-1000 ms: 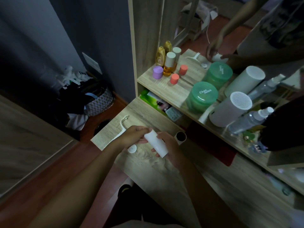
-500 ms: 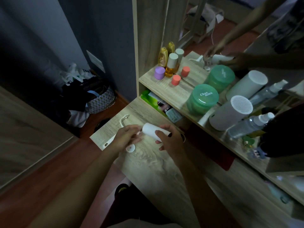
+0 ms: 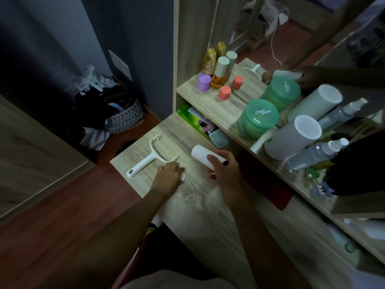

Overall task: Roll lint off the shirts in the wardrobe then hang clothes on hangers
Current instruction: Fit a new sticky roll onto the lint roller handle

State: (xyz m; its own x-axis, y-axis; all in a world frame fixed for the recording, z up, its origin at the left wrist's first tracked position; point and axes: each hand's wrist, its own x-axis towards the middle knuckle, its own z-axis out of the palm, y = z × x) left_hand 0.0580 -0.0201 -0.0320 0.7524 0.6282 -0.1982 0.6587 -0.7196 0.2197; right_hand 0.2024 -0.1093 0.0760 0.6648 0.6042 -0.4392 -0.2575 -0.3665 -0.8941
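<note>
- A dim view looks down at a pale wooden counter (image 3: 200, 205) running from the middle of the frame toward the lower right.
- The right hand (image 3: 224, 171), just right of centre, wraps its fingers around a white lint roll (image 3: 201, 153). The roll is tilted, with its round end pointing toward the upper left, and is separate from its handle.
- The left hand (image 3: 168, 176), just left of centre, rests palm down on the counter. Its fingers are loosely curled over a small white cap (image 3: 182, 176); whether they grip it cannot be told.
- The white roller handle (image 3: 145, 160) lies flat on the counter to the left of both hands. Its thin wire arm reaches right to the left hand's fingertips.
- A shelf (image 3: 212, 101) sits above the counter in the upper middle, backed by a mirror (image 3: 312, 38).
- On the shelf stand a yellow bottle (image 3: 209, 61), an amber bottle (image 3: 218, 75) with a pale cap, a purple cap (image 3: 204, 82) and a coral cap (image 3: 225, 92).
- Farther right on the shelf are a green tub (image 3: 258, 118) lettered "Char miss", a white cylinder (image 3: 293, 137) with a grilled end, and a clear spray bottle (image 3: 316, 153).
- At the left of the frame, a patterned basket (image 3: 125, 119) heaped with dark clothes sits on a reddish wooden floor (image 3: 62, 215) against a dark blue wall (image 3: 135, 28).
</note>
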